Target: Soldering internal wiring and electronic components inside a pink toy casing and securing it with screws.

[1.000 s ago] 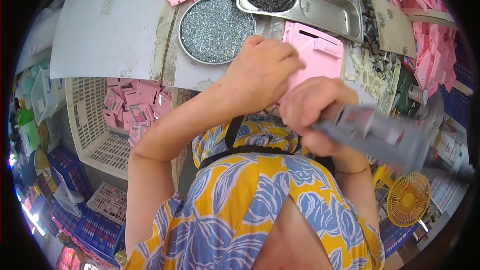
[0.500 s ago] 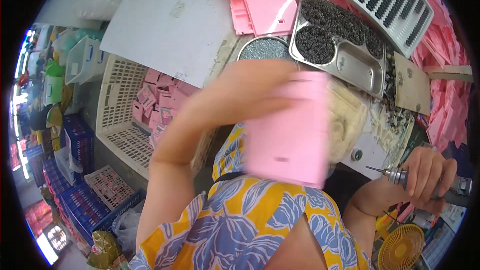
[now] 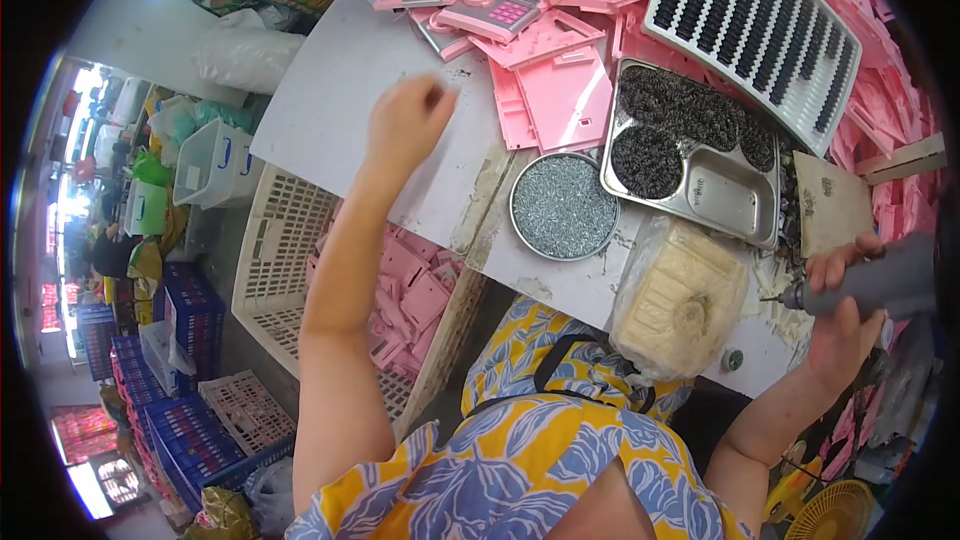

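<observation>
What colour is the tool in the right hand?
The tool is grey; head view shows it best.

The screwdriver [image 3: 875, 287] looks matt, the divided tray [image 3: 735, 202] shiny metal, the pink panel [image 3: 562, 98] plastic (glossy).

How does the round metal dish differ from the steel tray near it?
The dish is circular, while the steel tray is longer and divided into compartments. The dish holds silvery pieces, whereas the tray holds black ones. The dish looks full, but the tray has one mostly bare compartment. Both hold many small pieces.
</observation>
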Available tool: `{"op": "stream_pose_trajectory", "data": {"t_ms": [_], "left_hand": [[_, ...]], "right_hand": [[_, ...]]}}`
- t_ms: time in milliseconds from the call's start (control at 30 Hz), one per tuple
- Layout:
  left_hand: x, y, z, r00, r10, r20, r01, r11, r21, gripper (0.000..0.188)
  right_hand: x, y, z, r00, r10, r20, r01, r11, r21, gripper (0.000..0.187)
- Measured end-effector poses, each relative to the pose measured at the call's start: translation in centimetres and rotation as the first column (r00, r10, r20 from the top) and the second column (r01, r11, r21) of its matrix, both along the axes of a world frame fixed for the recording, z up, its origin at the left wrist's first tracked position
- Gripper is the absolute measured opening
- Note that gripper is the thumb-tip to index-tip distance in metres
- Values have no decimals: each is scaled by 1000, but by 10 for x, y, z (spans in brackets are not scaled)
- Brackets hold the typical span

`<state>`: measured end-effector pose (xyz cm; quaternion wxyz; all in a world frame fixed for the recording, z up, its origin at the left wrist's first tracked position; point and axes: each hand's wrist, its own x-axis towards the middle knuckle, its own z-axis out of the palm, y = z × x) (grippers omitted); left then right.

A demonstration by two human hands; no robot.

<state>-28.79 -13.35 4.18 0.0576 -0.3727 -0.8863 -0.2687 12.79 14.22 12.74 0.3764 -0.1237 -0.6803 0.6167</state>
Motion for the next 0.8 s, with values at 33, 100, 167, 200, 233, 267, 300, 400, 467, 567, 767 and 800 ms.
{"op": "stream_pose_trajectory", "data": {"t_ms": [33,100,167,200,233,267,300,400,467,567,767,800], "left_hand": [[-29,31,-13,996,-8,-91,15,997,71,33],[-61,91,-24,928,97,-359,-81,995,60,53],[-81,123,-22,871,168,-461,-249,961,-121,66],[-95,131,-20,895,160,-416,-269,938,-220,69],[-105,138,-21,919,153,-364,-277,907,-316,73],[-107,148,-11,950,56,-307,-185,895,-406,73],[-111,155,0,970,-34,-242,-92,867,-490,73],[-135,154,6,968,-173,-183,23,787,-617,71],[-128,156,10,973,-80,-218,-69,798,-599,76],[-93,169,4,972,-10,-234,-134,797,-589,74],[-107,196,-11,957,28,-289,-215,738,-639,61],[-111,206,-6,965,-3,-261,-179,720,-670,60]], "right_hand": [[-1,3,-2,1000,5,8,-5,1000,16,71],[-1,5,-3,999,15,30,-15,1000,-5,70],[7,10,-5,999,7,38,-6,1000,-19,69],[14,12,-7,1000,3,31,-2,1000,-23,68],[21,14,-9,1000,-5,28,6,1000,-25,68],[29,17,-9,1000,-9,25,9,1000,-22,67],[35,20,-9,1000,-8,22,9,1000,-21,66],[48,28,-15,1000,-24,-7,24,1000,-16,64],[47,32,-16,999,-41,-21,41,999,-22,64],[36,30,-14,999,-44,-31,43,999,-30,62],[39,36,-10,1000,24,13,-24,1000,-11,63],[44,38,-10,999,22,25,-22,1000,-2,65]]}}
